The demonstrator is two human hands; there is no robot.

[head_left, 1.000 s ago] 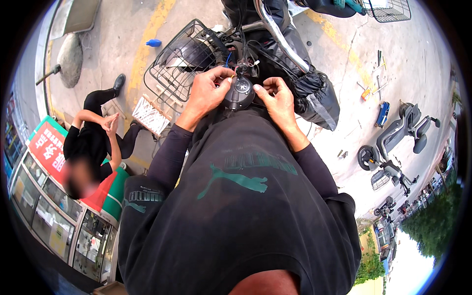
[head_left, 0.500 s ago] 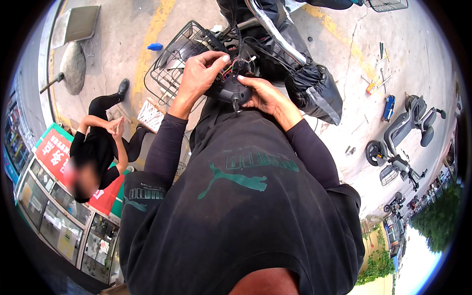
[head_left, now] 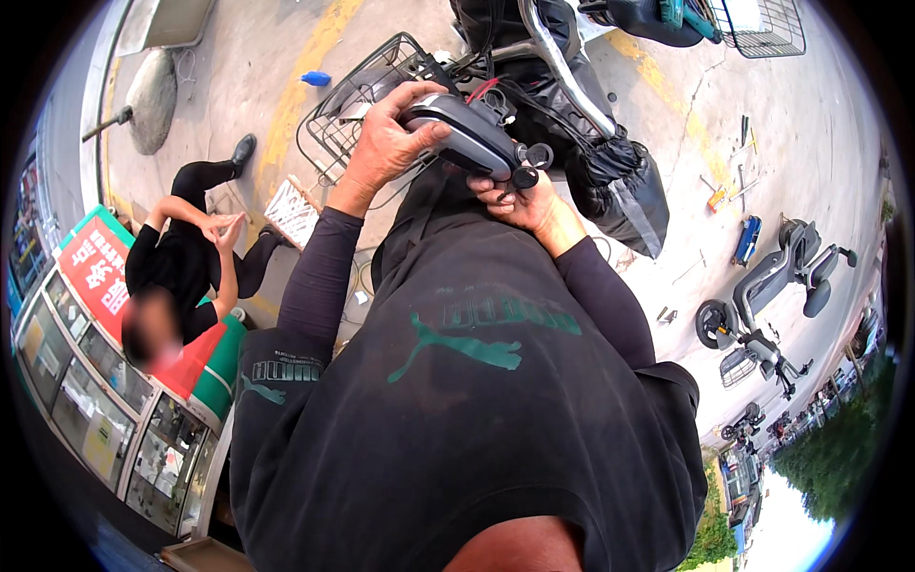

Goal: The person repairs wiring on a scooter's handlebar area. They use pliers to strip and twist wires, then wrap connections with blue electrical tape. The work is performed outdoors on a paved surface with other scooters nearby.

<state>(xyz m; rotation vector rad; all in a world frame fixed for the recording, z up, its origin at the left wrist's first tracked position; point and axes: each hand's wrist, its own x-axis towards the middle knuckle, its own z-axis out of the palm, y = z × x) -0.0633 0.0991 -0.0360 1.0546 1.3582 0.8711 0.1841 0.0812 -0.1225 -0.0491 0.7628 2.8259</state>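
A dark grey and black instrument housing (head_left: 459, 129) from an electric scooter is held in front of me, its smooth side turned up. My left hand (head_left: 389, 143) grips its left end, thumb on top and fingers over the far edge. At the right end my right hand (head_left: 524, 205) is closed from below, fingertips curled against the lower edge. Two round black pieces (head_left: 526, 175) stick out beside that hand; I cannot tell whether they are knobs or a key fob. Red wires (head_left: 484, 91) show behind the housing, with the scooter's silver handlebar tube (head_left: 577, 81) beyond.
The scooter's wire basket (head_left: 329, 143) stands beyond my left hand, a black padded cover (head_left: 620, 186) to the right. A seated person (head_left: 186, 276) is at the left. Tools (head_left: 720, 197), a blue case (head_left: 748, 240) and a parked scooter (head_left: 762, 286) lie or stand at the right.
The housing has been turned over and raised: its smooth side faces up where coloured wires showed before. My left hand has gone from the wires to gripping its end; my right hand has shifted lower.
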